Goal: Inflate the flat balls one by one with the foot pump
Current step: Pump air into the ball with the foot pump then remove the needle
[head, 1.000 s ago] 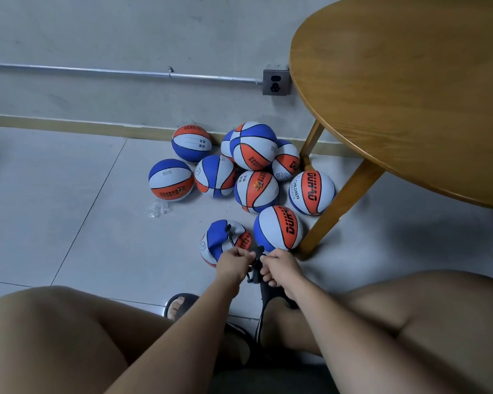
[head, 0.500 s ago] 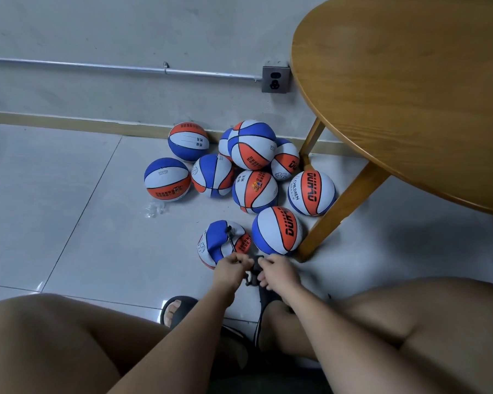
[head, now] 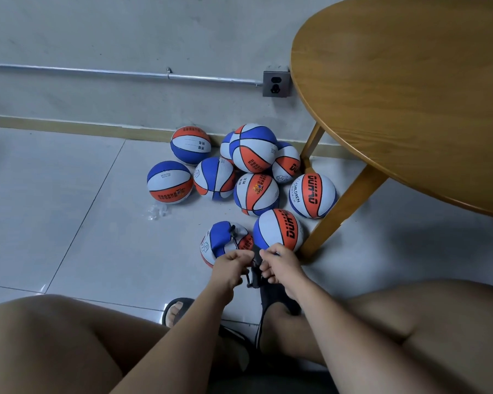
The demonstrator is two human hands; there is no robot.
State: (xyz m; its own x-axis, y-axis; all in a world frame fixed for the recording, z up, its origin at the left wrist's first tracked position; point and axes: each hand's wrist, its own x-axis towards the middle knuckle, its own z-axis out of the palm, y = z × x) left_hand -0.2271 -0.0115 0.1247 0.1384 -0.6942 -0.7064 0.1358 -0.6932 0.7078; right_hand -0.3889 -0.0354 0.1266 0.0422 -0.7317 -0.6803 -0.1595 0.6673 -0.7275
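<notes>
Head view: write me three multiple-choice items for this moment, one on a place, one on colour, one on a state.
1. Where is the caved-in ball? A on a shelf; B on the floor just beyond the left hand; C in a basket.
2. Its panel colours? A green and yellow; B all black; C blue, white, orange.
3. The hands? A both hang free; B both grip the black pump; C both press a ball.
Key: B, tiles show around it; C, those panels show; B, fingers of left and right hand curl round it.
</notes>
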